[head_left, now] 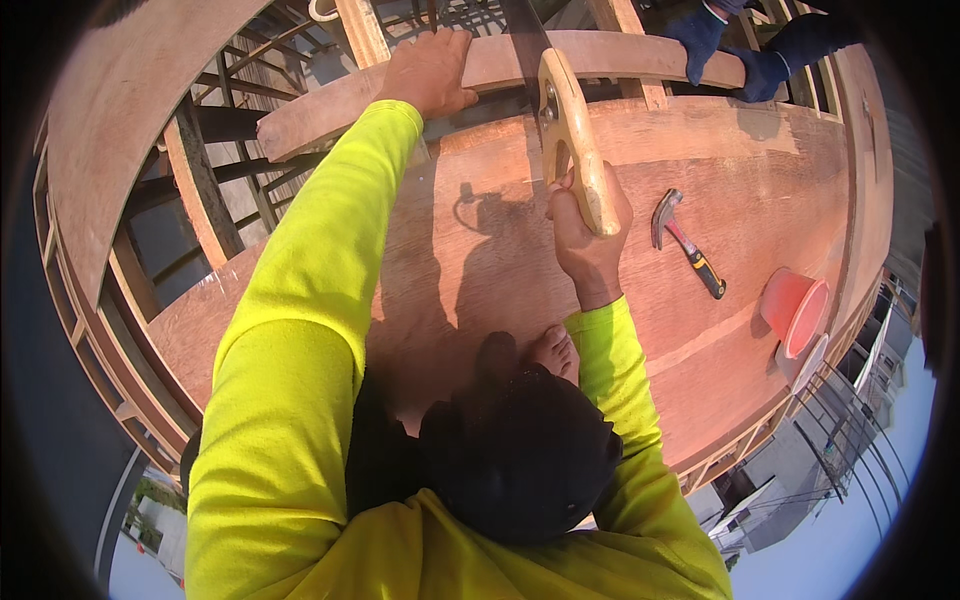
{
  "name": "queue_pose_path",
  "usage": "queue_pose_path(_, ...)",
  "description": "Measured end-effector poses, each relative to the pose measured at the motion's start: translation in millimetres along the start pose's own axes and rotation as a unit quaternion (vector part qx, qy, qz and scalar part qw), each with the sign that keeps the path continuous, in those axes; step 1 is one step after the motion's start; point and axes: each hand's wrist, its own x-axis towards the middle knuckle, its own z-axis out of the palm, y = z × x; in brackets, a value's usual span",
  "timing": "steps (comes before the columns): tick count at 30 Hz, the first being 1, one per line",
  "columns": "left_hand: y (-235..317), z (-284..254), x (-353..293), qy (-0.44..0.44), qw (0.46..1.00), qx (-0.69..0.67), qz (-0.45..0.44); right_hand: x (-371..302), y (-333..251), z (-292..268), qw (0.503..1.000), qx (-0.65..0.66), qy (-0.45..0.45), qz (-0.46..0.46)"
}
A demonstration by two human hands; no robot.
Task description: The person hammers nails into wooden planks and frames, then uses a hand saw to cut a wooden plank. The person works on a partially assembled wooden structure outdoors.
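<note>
My right hand (592, 240) is closed around the wooden handle of a handsaw (560, 105). The saw's dark blade runs up and away from me, across a long, slightly curved wooden plank (600, 55); its far part leaves the frame. Farther left, my left hand (430, 72) grips the plank, fingers over its far edge and thumb on the near side. At the plank's right end, another person's hands in dark blue gloves (700, 42) hold it. Whether the teeth have cut into the wood cannot be made out.
Beneath me lies a reddish plywood sheet (490, 270). A claw hammer (688, 245) and a red plastic bucket (795, 310) are to the right, near my bare foot (555, 350) and the sheet's edge. Open timber framing (195, 180) with gaps drops away at the left.
</note>
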Motion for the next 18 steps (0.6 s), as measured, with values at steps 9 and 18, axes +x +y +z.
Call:
queue_pose_path(9,0,-4,-4,0.038,0.999,-0.012,0.004,-17,10,-8,0.999,-0.001,0.014,0.031)
queue_pose_path(18,-8,-4,-7,0.012,0.998,-0.052,0.025,72,-24,30,0.998,0.035,0.017,0.053)
